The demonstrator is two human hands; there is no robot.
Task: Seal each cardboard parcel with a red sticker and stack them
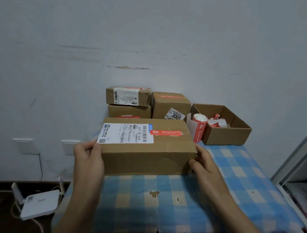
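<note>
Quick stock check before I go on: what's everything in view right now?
front parcel: 1, brown, white label, red sticker on top, table front
back parcels: 3, brown, by the wall; two stacked, one beside
open box: 1, brown, table right
sticker roll: 1, red and white, open box's left corner
tablecloth: 1, blue check
router: 1, white, floor left
wall plates: 2, white, left wall
left hand: grips front parcel's left end
right hand: grips its right end
</note>
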